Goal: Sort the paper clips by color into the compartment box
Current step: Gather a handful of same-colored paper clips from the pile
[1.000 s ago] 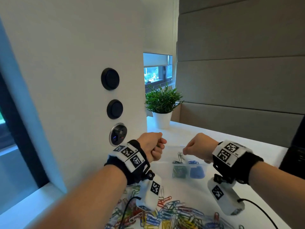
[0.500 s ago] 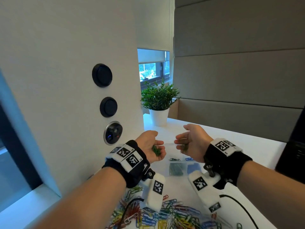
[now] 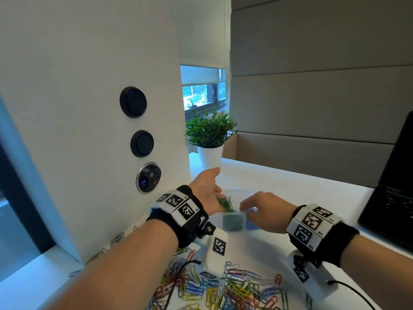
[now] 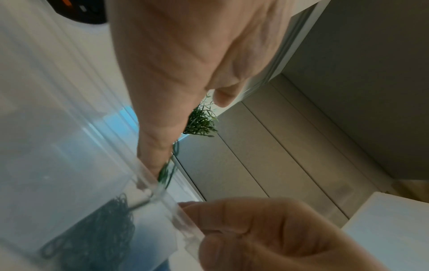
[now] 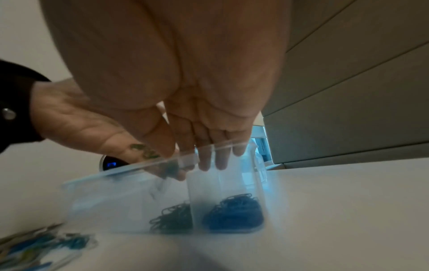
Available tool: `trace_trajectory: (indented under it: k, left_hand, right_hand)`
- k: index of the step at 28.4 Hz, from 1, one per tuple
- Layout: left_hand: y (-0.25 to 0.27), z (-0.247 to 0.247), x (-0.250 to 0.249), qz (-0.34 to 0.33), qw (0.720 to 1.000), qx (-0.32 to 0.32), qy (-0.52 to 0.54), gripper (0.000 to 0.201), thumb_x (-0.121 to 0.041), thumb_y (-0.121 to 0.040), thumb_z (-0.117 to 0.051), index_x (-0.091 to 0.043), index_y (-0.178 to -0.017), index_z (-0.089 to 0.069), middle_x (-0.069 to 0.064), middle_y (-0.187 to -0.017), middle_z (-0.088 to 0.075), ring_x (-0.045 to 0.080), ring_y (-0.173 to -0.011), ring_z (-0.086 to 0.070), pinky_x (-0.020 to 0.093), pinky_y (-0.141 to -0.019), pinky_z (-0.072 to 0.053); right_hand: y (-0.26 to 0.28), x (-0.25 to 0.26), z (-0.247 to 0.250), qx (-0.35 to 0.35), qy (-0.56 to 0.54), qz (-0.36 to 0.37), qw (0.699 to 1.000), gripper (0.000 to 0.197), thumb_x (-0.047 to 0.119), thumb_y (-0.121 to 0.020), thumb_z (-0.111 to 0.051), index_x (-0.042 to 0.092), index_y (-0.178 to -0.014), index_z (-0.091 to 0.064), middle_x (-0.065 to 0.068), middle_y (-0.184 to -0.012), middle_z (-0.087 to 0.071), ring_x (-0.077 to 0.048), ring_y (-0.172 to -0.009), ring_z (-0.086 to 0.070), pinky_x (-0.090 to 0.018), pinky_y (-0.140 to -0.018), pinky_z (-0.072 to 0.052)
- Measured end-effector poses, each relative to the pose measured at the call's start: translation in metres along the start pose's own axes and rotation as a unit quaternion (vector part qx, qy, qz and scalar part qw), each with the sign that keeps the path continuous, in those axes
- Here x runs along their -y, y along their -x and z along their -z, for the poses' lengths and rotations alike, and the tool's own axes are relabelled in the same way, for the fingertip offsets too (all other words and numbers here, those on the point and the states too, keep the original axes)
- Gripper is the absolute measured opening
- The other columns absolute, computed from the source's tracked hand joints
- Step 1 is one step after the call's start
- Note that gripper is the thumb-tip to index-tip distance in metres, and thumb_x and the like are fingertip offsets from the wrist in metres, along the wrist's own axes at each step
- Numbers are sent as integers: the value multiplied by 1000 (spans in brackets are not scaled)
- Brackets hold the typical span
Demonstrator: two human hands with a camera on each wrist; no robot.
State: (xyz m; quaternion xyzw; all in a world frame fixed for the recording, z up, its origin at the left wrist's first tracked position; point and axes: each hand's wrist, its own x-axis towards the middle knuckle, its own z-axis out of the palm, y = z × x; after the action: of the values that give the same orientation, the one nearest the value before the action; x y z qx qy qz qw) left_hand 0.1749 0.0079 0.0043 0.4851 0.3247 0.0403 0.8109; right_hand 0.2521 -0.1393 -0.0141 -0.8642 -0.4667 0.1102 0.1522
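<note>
Two hands are placed over the clear compartment box (image 3: 232, 222), which sits on the white table (image 3: 279, 189) at 12 o'clock from the loose clip pile (image 3: 219, 289). Left hand (image 3: 206, 193) is spread wide and tipped palm-down – a bunch of green clips (image 3: 225, 203) is seen at its fingers, right above the compartment already holding green clips (image 5: 173, 218). Right hand (image 3: 261, 209) is at 3 o'clock of the left one, fingers extended over the box rim; a blue clip (image 3: 252, 209) shows at its fingertips in the head view, but whether it is pinched cannot be told. Blue clips (image 5: 234, 214) are stored in the adjacent cell. Judged step: green batch being dumped. Risks: clips tangled together may be dragged over the divider into the blue cell; some may stick to the palm and be dropped outside the wall; the light box could be nudged by the right fingers – contents mixed.
</note>
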Motion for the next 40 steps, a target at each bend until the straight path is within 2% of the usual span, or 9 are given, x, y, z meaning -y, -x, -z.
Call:
trace_trajectory:
  k: [2, 6, 10, 14, 19, 23, 28, 36, 40]
  left_hand:
    - [4, -2, 4, -2, 1000, 22, -11, 75, -47, -100, -39, 4, -149, -16, 23, -154, -22, 31, -103, -54, 37, -74, -47]
    - [11, 7, 3, -29, 999, 29, -10, 70, -35, -100, -39, -3, -154, -8, 23, -157, -15, 38, -142, -26, 46, -117, -24]
    - [34, 8, 6, -85, 994, -23, -69, 11, -6, -97, -38, -6, -96, -48, 14, -99, -46, 23, -80, -51, 33, -74, -44]
    - [57, 14, 15, -167, 951, -111, -234, 22, 5, -96, -42, -8, -83, -53, 11, -82, -52, 20, -66, -52, 25, -60, -47]
    - [97, 31, 32, -172, 826, -87, -529, 15, -4, -94, -52, -14, -88, -62, 7, -91, -63, 18, -73, -61, 27, -61, -54]
    - [128, 40, 60, -86, 676, 24, -732, 24, -28, -92, -62, -19, -115, -66, 1, -110, -65, 20, -90, -63, 29, -78, -53]
    - [139, 48, 86, -74, 597, 61, -796, 38, -37, -88, -68, -25, -124, -61, 0, -134, -53, 18, -108, -57, 31, -94, -49]
    - [144, 46, 96, -136, 601, 104, -781, 34, -31, -90, -68, -26, -124, -66, -5, -124, -56, 9, -103, -50, 23, -88, -39]
    - [139, 49, 102, -144, 608, 79, -777, 25, -30, -88, -69, -19, -111, -73, 0, -116, -67, 14, -108, -59, 30, -95, -47]
  right_hand:
    - [3, 0, -4, 0, 19, 20, 1000, 39, 8, -92, -46, 15, -123, -67, 0, -130, -63, -19, -119, -55, -24, -100, -39]
    - [5, -1, -2, 1, 27, 17, 999, 42, 4, -90, -46, 16, -126, -65, 1, -134, -60, -19, -123, -53, -25, -104, -39]
    - [9, -1, -1, -17, 20, 11, 1000, 39, 7, -87, -52, 18, -121, -67, 1, -133, -60, -18, -120, -56, -27, -104, -42]
    - [25, -2, 0, -73, -4, 14, 997, 31, 9, -90, -55, 20, -115, -70, 2, -133, -59, -18, -120, -55, -28, -105, -42]
    - [65, 7, -3, -92, 19, 59, 994, 28, 7, -90, -52, 19, -103, -74, 0, -115, -65, -18, -105, -59, -26, -94, -46]
    - [98, 14, -14, 97, 114, 38, 988, 31, 22, -93, -55, 24, -123, -65, 5, -123, -63, -13, -109, -59, -21, -92, -44]
    - [117, 21, -28, 127, 120, 52, 983, 32, 30, -89, -63, 25, -121, -66, 5, -125, -63, -11, -102, -56, -24, -92, -46]
    - [123, 23, -27, 92, 50, 117, 988, 24, 25, -87, -68, 28, -110, -73, 13, -100, -63, 6, -72, -49, -2, -61, -34]
    - [121, 35, -42, 116, 58, 143, 981, 20, 25, -83, -70, 29, -102, -77, 10, -98, -72, -4, -83, -61, -18, -78, -49]
